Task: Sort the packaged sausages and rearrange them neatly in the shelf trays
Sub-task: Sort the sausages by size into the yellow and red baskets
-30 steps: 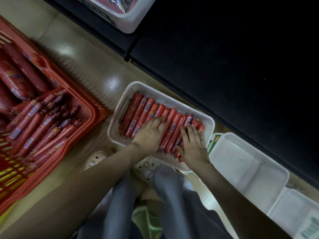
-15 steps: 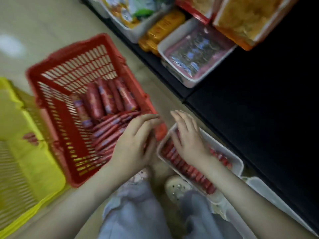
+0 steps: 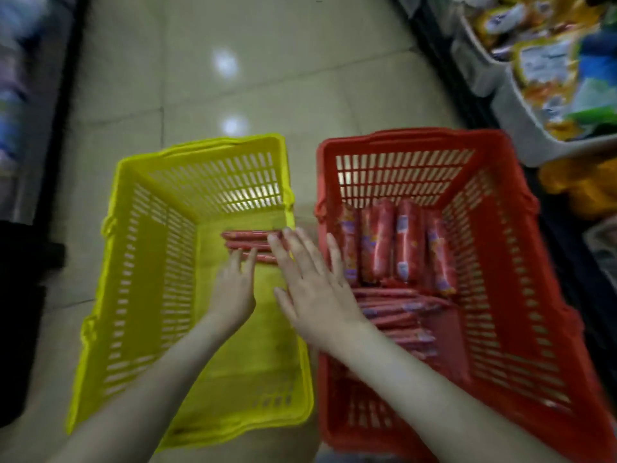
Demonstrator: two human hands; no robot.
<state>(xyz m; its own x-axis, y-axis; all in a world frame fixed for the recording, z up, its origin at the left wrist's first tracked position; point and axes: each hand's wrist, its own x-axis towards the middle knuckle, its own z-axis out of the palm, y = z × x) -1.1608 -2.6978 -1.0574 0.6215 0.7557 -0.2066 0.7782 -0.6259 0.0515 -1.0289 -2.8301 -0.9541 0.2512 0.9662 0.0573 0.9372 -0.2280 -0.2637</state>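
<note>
A yellow basket (image 3: pixel 143 295) stands on the floor with a few thin red sausages (image 3: pixel 248 242) lying across its bottom. My left hand (image 3: pixel 233 289) reaches into it with straight fingers, the fingertips at those sausages. My right hand (image 3: pixel 314 289) hovers with spread fingers over the gap between the two baskets and holds nothing. To the right, a red basket (image 3: pixel 521 295) holds several thick red sausage packs (image 3: pixel 380 245) standing side by side at the back and a pile of thin sausages (image 3: pixel 397 312) in front of them.
Grey shelf trays (image 3: pixel 521 105) with yellow and blue packets fill the upper right. A dark shelf base (image 3: pixel 50 162) runs along the left. Tiled floor (image 3: pixel 233 78) lies beyond the baskets. The picture is blurred by motion.
The view has swung left from the white tray of sausages to the two baskets. Both hands have left the tray and now reach toward the yellow basket.
</note>
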